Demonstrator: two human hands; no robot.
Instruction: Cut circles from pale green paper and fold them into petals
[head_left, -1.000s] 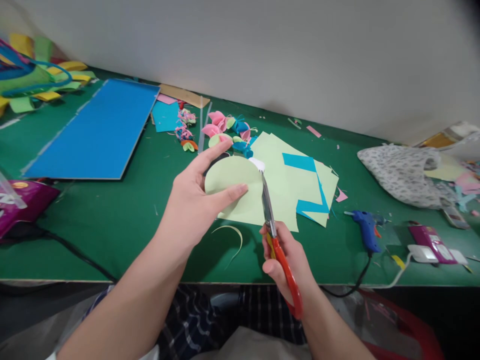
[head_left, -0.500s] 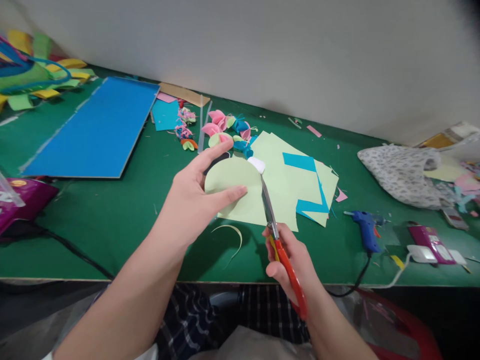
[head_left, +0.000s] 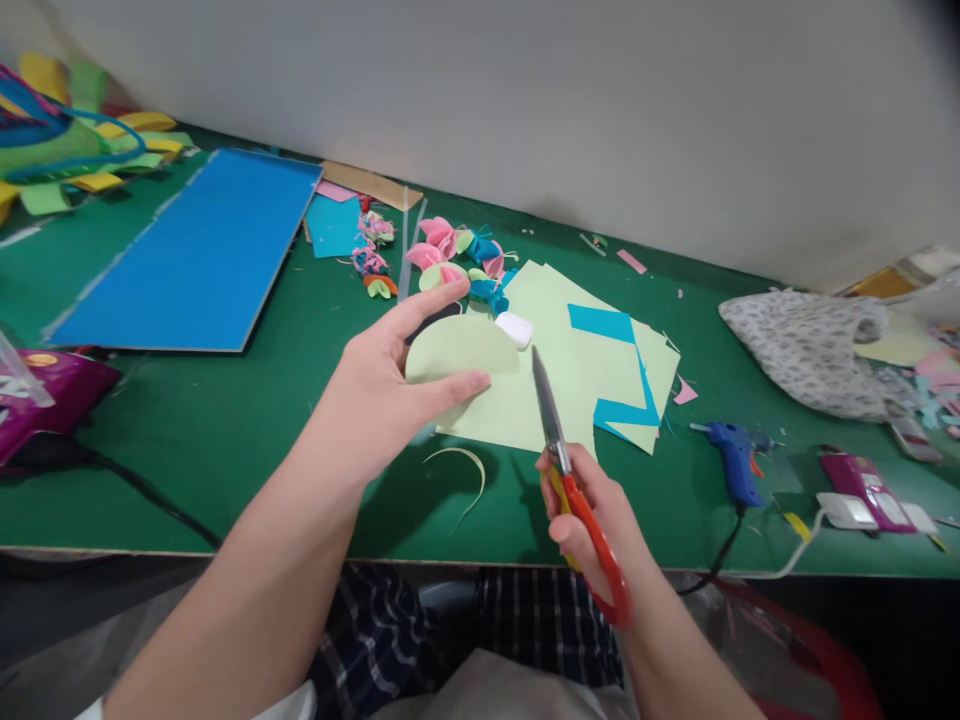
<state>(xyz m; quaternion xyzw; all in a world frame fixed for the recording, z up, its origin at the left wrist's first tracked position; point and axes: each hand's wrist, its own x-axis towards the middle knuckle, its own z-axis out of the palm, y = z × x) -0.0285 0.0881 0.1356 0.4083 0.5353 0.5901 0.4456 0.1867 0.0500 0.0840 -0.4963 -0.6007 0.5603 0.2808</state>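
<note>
My left hand [head_left: 382, 390] grips a pale green piece with a rounded edge [head_left: 457, 350] between thumb and fingers, above the table. In my right hand [head_left: 592, 500] are scissors with red and yellow handles [head_left: 551, 415], their blades together, pointing away from me and a little right of the rounded piece. Pale green sheets [head_left: 566, 370] lie beneath and behind, with blue strips [head_left: 600, 323] on them. A thin curved offcut [head_left: 474, 465] rests on the green table nearer me.
A blue board [head_left: 187, 250] lies at the left. Pink, green and blue petal pieces [head_left: 439, 240] are behind my left hand. To the right are a blue glue gun [head_left: 735, 465] with a cord and a patterned cloth bag [head_left: 802, 345].
The scissors in my right hand have moved slightly right, away from the rounded piece's edge. My left hand still holds the piece and has shifted very little.
</note>
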